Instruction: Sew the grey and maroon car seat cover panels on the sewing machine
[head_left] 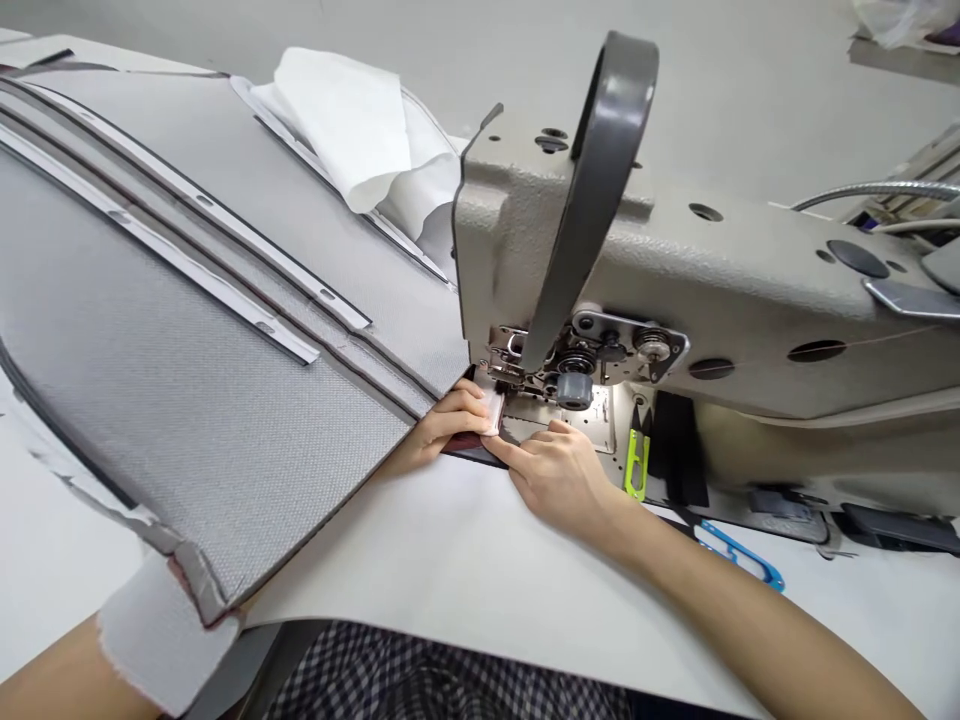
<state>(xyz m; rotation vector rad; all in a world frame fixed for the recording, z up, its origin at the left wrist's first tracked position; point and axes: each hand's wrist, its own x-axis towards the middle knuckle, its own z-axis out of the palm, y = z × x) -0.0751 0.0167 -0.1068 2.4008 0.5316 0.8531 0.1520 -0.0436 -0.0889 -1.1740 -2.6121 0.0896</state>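
Seen from the head camera, a large grey woven panel point(187, 380) lies across the counter point(52, 530), its long curved edge running up to the needle area of an industrial sewing machine point(720, 260). Pale slotted strips point(202, 230) lie along its surface, bordered by dark edging. Beneath it spreads a smooth white sheet point(450, 590), and a soft white fabric piece point(337, 125) sits bunched at the panel's far side, just beside the machine head.

The left hand point(450, 425) curls its fingers over the panel's edge, pinching a small folded pale strip point(493, 410) right beside the presser foot point(499, 365). The right hand point(559, 475) lies spread on the white sheet, its index fingertip point(504, 450) pressing the dark edge just in front of the needle plate point(559, 415). The hands are close together but not touching (the thumbs are hard to make out). The left forearm point(60, 680) lies below the panel's frayed corner.

To the right of the needle plate, green thread snips point(636, 462) lie on the machine bed, and blue-handled scissors point(739, 555) lie on the counter. Checked clothing point(442, 680) shows along the lower edge of the view.
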